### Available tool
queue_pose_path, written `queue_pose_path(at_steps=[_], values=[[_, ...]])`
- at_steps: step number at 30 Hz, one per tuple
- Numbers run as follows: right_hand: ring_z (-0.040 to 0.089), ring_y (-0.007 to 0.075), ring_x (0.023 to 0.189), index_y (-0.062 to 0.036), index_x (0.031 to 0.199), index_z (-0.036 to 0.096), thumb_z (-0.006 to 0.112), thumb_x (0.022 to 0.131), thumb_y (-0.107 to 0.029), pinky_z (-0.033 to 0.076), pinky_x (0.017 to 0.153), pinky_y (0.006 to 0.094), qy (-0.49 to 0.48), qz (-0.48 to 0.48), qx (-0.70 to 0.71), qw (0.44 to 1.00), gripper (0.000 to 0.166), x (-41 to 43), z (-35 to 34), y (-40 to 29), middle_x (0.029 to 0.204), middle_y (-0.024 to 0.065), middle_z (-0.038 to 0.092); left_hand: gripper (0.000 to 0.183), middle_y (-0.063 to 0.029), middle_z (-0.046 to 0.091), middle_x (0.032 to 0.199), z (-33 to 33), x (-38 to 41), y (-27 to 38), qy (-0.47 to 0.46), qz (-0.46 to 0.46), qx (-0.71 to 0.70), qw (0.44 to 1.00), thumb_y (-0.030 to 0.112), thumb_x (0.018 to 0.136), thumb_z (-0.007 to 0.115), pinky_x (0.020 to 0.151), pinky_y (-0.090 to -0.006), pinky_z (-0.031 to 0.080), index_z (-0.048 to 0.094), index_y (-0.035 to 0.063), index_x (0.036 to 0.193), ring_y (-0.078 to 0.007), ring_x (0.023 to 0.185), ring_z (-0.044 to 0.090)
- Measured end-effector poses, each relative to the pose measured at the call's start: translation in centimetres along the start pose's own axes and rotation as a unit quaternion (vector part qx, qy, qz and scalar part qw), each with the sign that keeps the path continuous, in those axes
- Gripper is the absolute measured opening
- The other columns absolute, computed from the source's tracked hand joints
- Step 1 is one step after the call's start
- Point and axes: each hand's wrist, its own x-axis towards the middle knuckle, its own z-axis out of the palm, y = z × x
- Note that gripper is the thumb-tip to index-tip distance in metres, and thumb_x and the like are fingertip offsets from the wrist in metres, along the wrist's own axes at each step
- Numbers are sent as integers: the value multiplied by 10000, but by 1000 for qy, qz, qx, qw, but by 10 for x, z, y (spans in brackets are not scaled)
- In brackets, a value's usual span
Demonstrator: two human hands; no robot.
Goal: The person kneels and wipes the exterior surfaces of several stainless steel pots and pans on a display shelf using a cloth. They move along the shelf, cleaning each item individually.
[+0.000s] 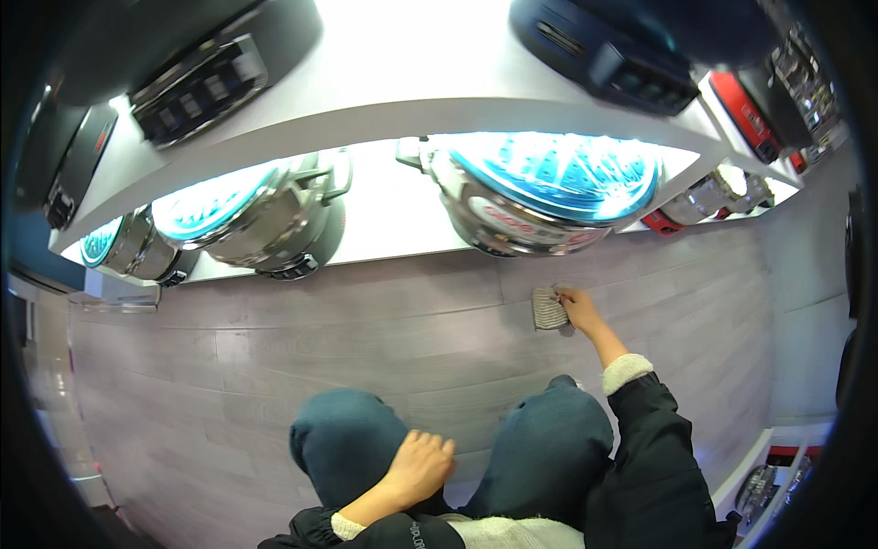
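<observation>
My right hand (582,312) grips a striped grey-and-beige cloth (549,310) by its right edge, out in front of my right knee. The cloth hangs over or lies on the wood-look plank floor (309,343); I cannot tell whether it touches. My left hand (418,463) rests against the inner side of my bent left knee (346,432), fingers curled in and nothing visible in them. Beyond the cloth, a large stainless-steel cooker (542,199) with a blue film-like top stands on the lower shelf (394,213).
A white upper shelf (411,113) juts out, carrying a grey appliance (226,75) and a dark blue one (617,55) with control panels. More steel cookers (267,213) stand below at left. Red-trimmed appliances (748,113) are at far right. Shelving with metal items (756,486) stands lower right.
</observation>
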Motion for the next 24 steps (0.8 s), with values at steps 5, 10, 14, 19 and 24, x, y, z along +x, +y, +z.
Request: queue_pose_path(at_steps=[5, 10, 14, 19, 24], values=[[630, 152, 819, -19, 982, 648, 555, 860, -245, 497, 715, 330, -126, 288, 268, 911, 273, -29, -3, -183, 876, 77, 652, 275, -132, 657, 950, -18, -62, -18, 148, 141, -240, 949, 238, 921, 569, 784, -364, 482, 613, 19, 1081, -287, 892, 635], [631, 244, 879, -19, 1006, 571, 687, 734, -332, 504, 761, 365, -251, 70, -113, 959, 431, -21, 48, -277, 939, 162, 649, 159, -172, 638, 911, -19, -85, -43, 259, 154, -407, 862, 99, 892, 587, 697, -390, 517, 585, -15, 1004, -337, 794, 636], [609, 383, 965, -27, 1110, 504, 655, 769, -259, 498, 797, 438, -211, -44, -306, 927, 439, 17, 95, -317, 1013, 234, 614, 157, -180, 633, 907, -12, -64, -45, 257, 223, -443, 830, 94, 896, 575, 695, -393, 515, 577, -11, 1013, -351, 792, 631], [553, 424, 1020, -146, 1157, 531, 596, 826, -121, 484, 873, 463, -28, -139, -415, 899, 338, 55, 158, -332, 1146, 212, 480, 161, -171, 624, 899, -24, -97, -51, 233, 193, -413, 859, 105, 889, 585, 688, -392, 499, 586, 3, 1013, -344, 778, 614], [531, 389, 1039, -149, 1131, 546, 529, 853, -50, 494, 869, 477, 72, -80, -368, 923, 295, 76, 212, -284, 1192, 195, 432, 245, -125, 624, 863, -25, -147, -73, 305, 165, -382, 856, 127, 855, 638, 700, -380, 488, 612, 8, 1067, -292, 771, 612]])
